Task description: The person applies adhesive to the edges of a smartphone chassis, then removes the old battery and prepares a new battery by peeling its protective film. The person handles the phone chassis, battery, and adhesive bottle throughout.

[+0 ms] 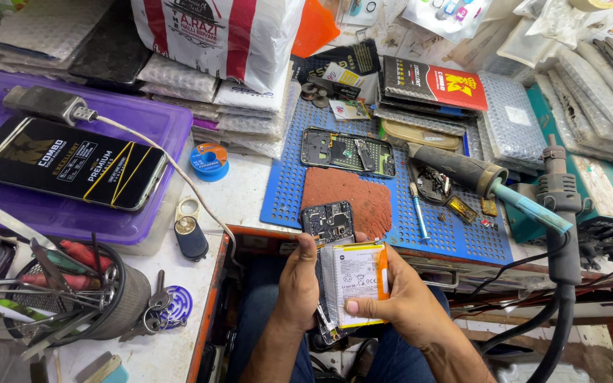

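My left hand (297,284) grips the left edge of an opened phone body (328,221), whose bare circuit board shows at its top end. My right hand (399,301) pinches a flat white battery with an orange edge (360,278), which lies on the phone's back. Both hands hold the phone low over my lap, just in front of the bench edge. My hands and the battery hide the phone's lower half.
On the blue perforated mat (455,237) lie a second opened phone frame (348,151), a reddish pad (360,195), a small screwdriver (418,211) and a soldering iron (487,181). A hot-air handle (560,191) stands right. Left: a purple box (72,213), a tool cup (72,298), a solder spool (209,159).
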